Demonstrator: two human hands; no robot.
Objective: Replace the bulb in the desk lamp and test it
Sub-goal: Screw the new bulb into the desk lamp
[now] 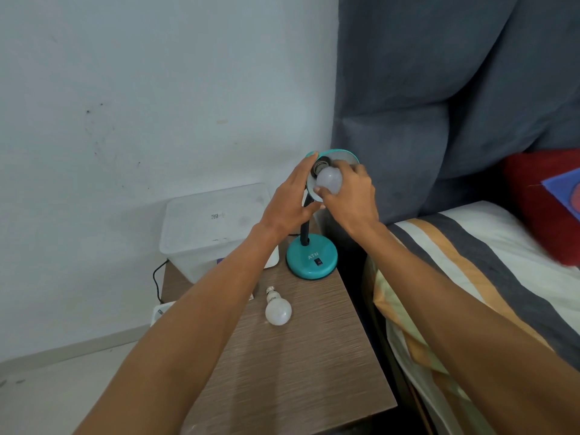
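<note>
A spare bulb (278, 310) lies loose on the desk (301, 365), base toward the lamp's teal foot (311, 258). The left hand (290, 200) braces the tilted shade (340, 156), its grip cupped against the rim. The right hand (351, 193) has its grip wrapped on the bulb at the socket (328, 181). That bulb's long axis runs from socket down toward the camera, dome nearest. It appears mid-threading; whether going in or out is unclear. Next comes steady twisting along that axis.
</note>
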